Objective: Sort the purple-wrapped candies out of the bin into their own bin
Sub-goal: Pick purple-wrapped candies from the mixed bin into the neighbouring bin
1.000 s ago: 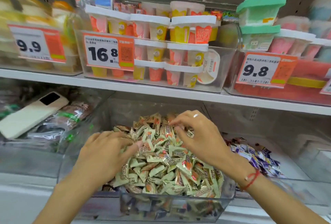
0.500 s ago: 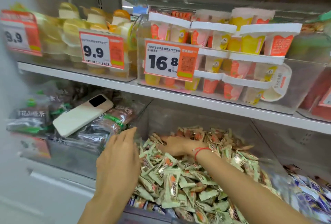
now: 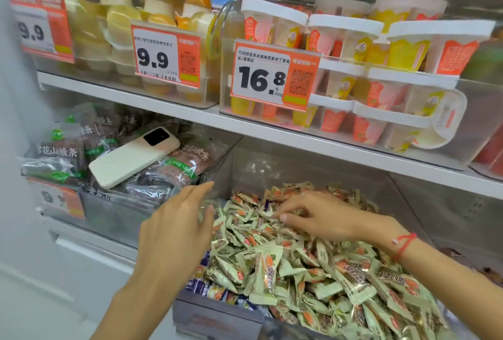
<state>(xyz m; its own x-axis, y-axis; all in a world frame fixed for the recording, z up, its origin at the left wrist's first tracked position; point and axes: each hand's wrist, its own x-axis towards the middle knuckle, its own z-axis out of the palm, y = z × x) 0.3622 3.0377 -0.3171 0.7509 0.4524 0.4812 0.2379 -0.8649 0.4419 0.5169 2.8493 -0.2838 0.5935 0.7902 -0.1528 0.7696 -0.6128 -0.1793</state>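
Nearest, the clear candy bin [image 3: 217, 315] at the front of the lower shelf, heaped with green-wrapped candies [image 3: 313, 266]. A few purple-wrapped candies [image 3: 200, 284] show low at the near left corner, pressed against the bin wall under the green heap, likely buried because the pile sits on top of them. One more purple scrap [image 3: 267, 203] pokes up at the far side of the heap, just left of the right fingertips

Left hand [image 3: 177, 233] sits at the bin's left edge, palm toward the pile, fingers straight and relaxed, holding nothing, looks like it braces or fences the heap so candies don't spill over the side. Right hand [image 3: 318, 217] reaches across from the right, red string on the wrist, lying on top of the pile with fingers bent down into the wrappers. Whether it has pinched a candy or is just raking, I cannot tell, fingertips are half hidden among wrappers. Judgement: digging toward the purple scrap

The purple candies' own bin is not clearly in view, only a dark blur at the right edge

Left of the candy bin, a bin of dark snack packs [image 3: 152, 173] with a white phone [image 3: 133, 158] lying on top, probably parked there to free both hands

Farther up, the upper shelf [image 3: 272, 132] holds pudding cups [image 3: 345, 67] in clear trays behind price tags [image 3: 261, 78] reading 16.8 and 9.9
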